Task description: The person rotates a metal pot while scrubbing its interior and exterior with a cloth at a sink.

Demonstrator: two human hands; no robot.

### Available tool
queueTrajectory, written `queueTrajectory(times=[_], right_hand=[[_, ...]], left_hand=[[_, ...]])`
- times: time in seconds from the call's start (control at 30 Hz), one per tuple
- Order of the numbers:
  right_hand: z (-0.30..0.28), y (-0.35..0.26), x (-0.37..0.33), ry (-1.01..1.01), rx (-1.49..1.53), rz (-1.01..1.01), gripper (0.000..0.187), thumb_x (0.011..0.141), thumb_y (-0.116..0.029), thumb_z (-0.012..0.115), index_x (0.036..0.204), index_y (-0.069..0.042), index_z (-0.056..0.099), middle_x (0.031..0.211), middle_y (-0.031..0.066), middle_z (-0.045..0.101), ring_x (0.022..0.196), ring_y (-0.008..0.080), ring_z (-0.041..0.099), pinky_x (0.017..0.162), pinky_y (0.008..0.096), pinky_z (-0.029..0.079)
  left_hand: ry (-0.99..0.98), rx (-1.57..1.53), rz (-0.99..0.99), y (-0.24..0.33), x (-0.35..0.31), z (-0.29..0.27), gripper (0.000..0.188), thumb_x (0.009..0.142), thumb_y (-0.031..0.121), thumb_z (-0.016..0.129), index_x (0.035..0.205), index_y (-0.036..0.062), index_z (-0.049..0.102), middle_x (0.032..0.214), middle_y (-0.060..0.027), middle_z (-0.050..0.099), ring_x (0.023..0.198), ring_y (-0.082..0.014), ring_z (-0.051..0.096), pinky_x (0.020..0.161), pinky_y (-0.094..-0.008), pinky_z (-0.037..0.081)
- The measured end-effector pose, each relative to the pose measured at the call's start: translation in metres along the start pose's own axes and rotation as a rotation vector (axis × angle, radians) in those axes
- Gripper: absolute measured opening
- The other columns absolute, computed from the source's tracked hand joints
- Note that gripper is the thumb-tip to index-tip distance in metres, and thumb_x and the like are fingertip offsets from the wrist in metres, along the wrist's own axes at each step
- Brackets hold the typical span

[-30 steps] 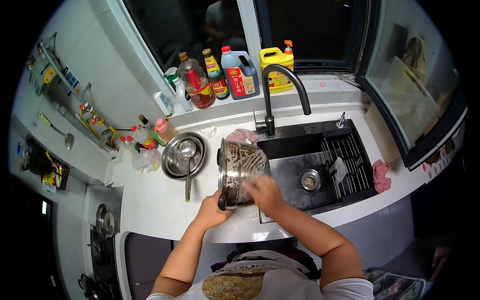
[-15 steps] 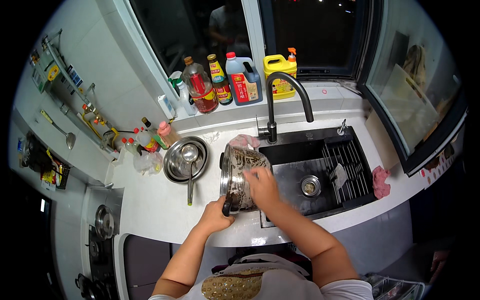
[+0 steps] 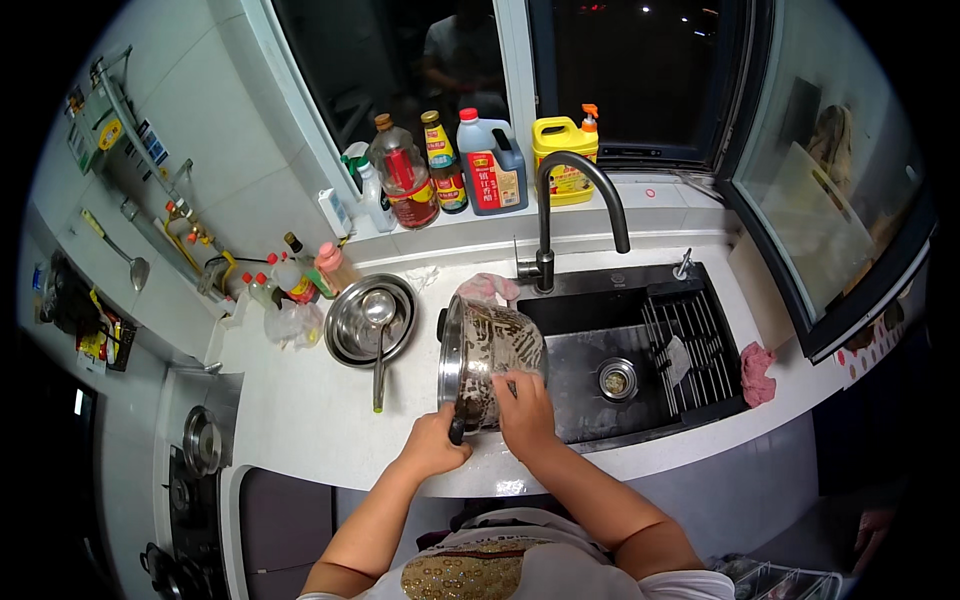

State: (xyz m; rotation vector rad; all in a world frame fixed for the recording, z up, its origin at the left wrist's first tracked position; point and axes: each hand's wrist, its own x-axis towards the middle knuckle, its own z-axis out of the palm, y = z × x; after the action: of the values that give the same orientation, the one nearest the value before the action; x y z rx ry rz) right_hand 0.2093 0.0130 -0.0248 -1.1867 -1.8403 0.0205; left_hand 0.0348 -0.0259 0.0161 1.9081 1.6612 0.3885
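A steel pot (image 3: 512, 340) lies tipped on its side on the counter at the sink's left edge. Its outer surface is stained with brown and black patches. My left hand (image 3: 432, 447) grips the pot's black handle (image 3: 457, 430) at the near end. Against the stained surface, my right hand (image 3: 527, 415) presses with its fingers bent and drawn together. Whatever those fingers may hold is hidden. Left of the pot, a steel ladle (image 3: 379, 308) rests across a steel basin (image 3: 340, 348).
The black sink (image 3: 575, 355) has a dark faucet (image 3: 545, 230) behind it and a wire drying rack (image 3: 692, 345) in its right part. Pink cloths (image 3: 757, 375) (image 3: 488, 287) lie nearby. A yellow pump jug (image 3: 563, 150) and several bottles line the sill. An open window sash (image 3: 830, 190) juts in at right.
My right hand has moved down toward me along the pot's stained surface. The pot has shifted only slightly, and my left hand keeps its grip on the handle.
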Motion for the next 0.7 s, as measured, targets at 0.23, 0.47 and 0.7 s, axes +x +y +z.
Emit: queueTrajectory(times=[0.23, 0.47, 0.7], right_hand=[[0.008, 0.03, 0.059, -0.032, 0.063, 0.182, 0.018, 0.079, -0.004, 0.062, 0.096, -0.004, 0.068, 0.094, 0.0128, 0.056, 0.092, 0.0315, 0.053, 0.079, 0.0392, 0.046], [0.003, 0.001, 0.005, 0.058, 0.157, 0.052, 0.021, 0.078, -0.001, 0.06, 0.097, -0.004, 0.068, 0.098, 0.0127, 0.057, 0.093, 0.0315, 0.053, 0.078, 0.0402, 0.046], [0.013, 0.031, 0.051, 0.072, 0.228, 0.09, 0.029, 0.074, 0.006, 0.06, 0.099, -0.006, 0.07, 0.092, 0.0137, 0.059, 0.088, 0.032, 0.055, 0.077, 0.0384, 0.047]], left_hand=[[-0.046, 0.044, 0.006, 0.012, -0.004, 0.001, 0.049, 0.062, 0.019, 0.067, 0.103, -0.0033, 0.05, 0.083, -0.0282, 0.063, 0.081, -0.046, 0.062, 0.076, -0.047, 0.051], [-0.045, 0.077, 0.012, -0.001, -0.012, 0.006, 0.05, 0.063, 0.019, 0.068, 0.104, -0.0037, 0.049, 0.082, -0.0273, 0.063, 0.081, -0.0456, 0.062, 0.076, -0.047, 0.051], [-0.065, 0.083, 0.035, 0.012, -0.009, 0.003, 0.049, 0.065, 0.02, 0.068, 0.103, -0.0035, 0.049, 0.08, -0.0274, 0.063, 0.081, -0.0455, 0.061, 0.075, -0.047, 0.051]])
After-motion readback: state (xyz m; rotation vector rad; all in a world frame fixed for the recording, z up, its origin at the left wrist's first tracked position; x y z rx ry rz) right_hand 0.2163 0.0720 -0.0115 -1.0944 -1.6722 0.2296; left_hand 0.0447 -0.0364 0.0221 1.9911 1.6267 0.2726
